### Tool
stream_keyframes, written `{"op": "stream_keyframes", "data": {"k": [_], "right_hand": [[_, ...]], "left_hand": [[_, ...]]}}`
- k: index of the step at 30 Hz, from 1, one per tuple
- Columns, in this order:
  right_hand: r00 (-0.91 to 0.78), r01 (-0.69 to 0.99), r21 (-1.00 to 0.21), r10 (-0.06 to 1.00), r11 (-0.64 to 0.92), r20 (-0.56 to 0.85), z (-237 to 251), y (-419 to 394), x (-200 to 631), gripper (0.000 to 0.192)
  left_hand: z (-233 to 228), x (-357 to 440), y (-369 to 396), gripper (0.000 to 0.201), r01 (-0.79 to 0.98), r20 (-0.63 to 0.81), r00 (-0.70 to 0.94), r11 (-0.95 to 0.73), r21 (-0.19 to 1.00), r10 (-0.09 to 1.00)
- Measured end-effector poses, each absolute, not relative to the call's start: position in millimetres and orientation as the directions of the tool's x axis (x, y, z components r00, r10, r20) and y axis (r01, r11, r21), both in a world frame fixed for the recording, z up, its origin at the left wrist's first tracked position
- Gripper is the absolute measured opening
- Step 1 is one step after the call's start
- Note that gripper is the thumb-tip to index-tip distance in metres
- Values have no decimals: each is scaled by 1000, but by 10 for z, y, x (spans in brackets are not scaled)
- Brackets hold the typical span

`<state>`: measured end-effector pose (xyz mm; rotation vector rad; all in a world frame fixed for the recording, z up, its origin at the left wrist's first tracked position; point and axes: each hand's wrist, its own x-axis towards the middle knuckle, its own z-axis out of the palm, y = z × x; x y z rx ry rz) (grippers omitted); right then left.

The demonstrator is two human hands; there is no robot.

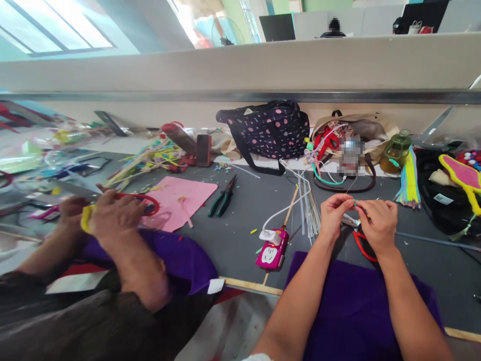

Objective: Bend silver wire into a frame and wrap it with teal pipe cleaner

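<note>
My left hand (334, 215) and my right hand (379, 223) meet fingertip to fingertip above the table. Both are closed in a pinch on a small green piece (355, 202), too small to name, and a thin wire-like strand stands up beside it. Just below and behind my right hand are scissors (364, 246) with red handles, partly hidden by it. Under my forearms lies a purple cloth (345, 311). To the left of my hands, a bundle of thin clear and silvery sticks (310, 213) rests on the table.
At left, a co-worker's hands (116, 213) hold red-handled scissors and something yellow. Between us lie green-handled pliers (222, 200), a pink sheet (171, 193) and a pink power adapter (272, 253) with a white cable. Behind stand a dotted bag (274, 130) and a green bottle (396, 150).
</note>
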<state>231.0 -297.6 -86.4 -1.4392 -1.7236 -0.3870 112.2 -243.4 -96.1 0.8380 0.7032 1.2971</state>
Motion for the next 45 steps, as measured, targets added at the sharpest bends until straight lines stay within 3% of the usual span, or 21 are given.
{"op": "stream_keyframes", "data": {"k": [11, 28, 37, 45], "right_hand": [[56, 915, -316, 696, 252, 716, -878, -2962, 2295, 9], [39, 944, -272, 756, 187, 653, -849, -2963, 2296, 8], [41, 917, -327, 760, 230, 649, -903, -2948, 2339, 8], [13, 946, -263, 786, 191, 618, -865, -2973, 2351, 8]], "left_hand": [[-943, 1124, -2461, 17, -475, 31, 124, 32, 879, 992], [-972, 1140, -2459, 16, -383, 126, 159, -57, 922, 979], [-1021, 1090, -2391, 15, -347, 135, 163, -71, 935, 977], [-1041, 1128, -2401, 17, -349, 124, 214, -43, 936, 969]]}}
